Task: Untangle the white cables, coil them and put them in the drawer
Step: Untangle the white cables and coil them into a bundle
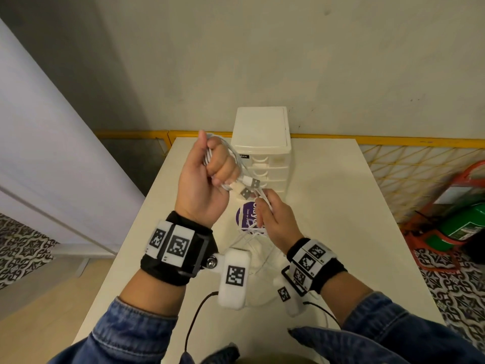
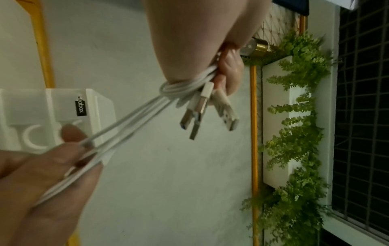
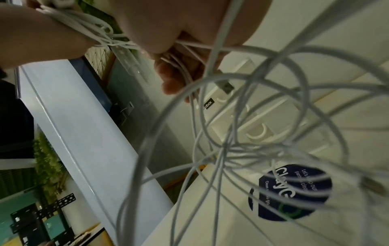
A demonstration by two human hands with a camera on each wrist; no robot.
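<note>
Untangling step: left hand (image 1: 207, 177) fist grips white USB cables (image 1: 245, 186); right hand (image 1: 275, 219) pinches knotted strands, to be teased apart next.

The head view looks steeply down from above the table (image 1: 328, 206), taking in both wrists, with the drawers (image 1: 262, 153) at 12 o'clock. The left wrist view sits close under its palm and is rolled sideways, with the drawers (image 2: 52, 119) at 9 o'clock. The right wrist view looks through cables (image 3: 231, 149) very near its lens toward the drawers (image 3: 263, 124) and the sticker (image 3: 294, 191), which the head view shares (image 1: 245, 214).
</note>
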